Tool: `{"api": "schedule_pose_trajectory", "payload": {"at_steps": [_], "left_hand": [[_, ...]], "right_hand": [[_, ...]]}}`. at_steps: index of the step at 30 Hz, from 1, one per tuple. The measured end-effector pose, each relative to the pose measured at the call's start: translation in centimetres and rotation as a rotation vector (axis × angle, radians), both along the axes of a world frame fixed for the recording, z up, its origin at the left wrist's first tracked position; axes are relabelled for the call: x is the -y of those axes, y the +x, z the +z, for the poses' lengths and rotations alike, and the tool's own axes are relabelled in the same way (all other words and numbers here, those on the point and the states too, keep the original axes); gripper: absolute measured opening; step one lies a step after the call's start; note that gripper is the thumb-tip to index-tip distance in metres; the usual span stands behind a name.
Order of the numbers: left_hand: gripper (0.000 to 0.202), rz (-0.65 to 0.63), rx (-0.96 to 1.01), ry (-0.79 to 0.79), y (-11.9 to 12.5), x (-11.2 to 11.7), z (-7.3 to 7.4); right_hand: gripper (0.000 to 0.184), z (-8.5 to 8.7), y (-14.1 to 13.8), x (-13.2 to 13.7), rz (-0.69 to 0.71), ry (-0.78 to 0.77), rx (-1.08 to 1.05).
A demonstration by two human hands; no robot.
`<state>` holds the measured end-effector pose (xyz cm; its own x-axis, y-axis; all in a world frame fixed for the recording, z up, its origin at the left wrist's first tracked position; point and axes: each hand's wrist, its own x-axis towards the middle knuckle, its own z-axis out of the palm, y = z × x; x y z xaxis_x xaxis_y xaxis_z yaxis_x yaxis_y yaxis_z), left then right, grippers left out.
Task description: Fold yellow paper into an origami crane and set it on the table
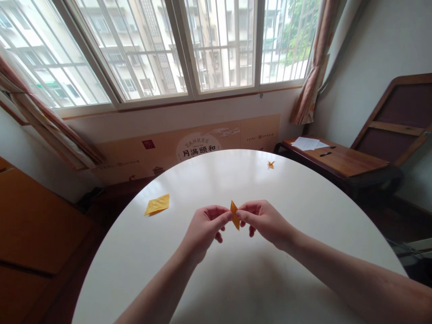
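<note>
A small folded piece of orange paper [234, 213] is held upright above the round white table [303, 198]. My left hand [205, 227] pinches its left edge between thumb and fingers. My right hand [261, 220] pinches its right edge the same way. Both hands meet at the paper over the table's middle. A flat yellow paper square [157, 204] lies on the table to the left. A tiny folded orange paper figure [271, 164] stands near the table's far right.
A wooden side table [340, 159] with white sheets [307, 143] and a dark pen stands at the right, a wooden chair behind it. A barred window [162, 45] and curtains fill the back wall. A printed cardboard panel [199, 146] leans below the sill.
</note>
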<state>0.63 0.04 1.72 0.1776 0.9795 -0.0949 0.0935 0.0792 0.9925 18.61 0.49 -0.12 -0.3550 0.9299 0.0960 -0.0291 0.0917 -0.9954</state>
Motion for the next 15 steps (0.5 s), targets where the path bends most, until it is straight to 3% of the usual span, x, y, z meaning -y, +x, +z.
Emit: {"api": "schedule_pose_trajectory", "payload": {"at_steps": [8, 15], "left_hand": [[0.032, 0.017, -0.096, 0.167, 0.36, 0.24, -0.48], [0.031, 0.03, -0.113, 0.189, 0.48, 0.33, -0.52]], "right_hand": [[0.026, -0.03, -0.28, 0.13, -0.018, -0.052, -0.043], [0.026, -0.28, -0.18, 0.22, -0.027, -0.028, 0.002]]}}
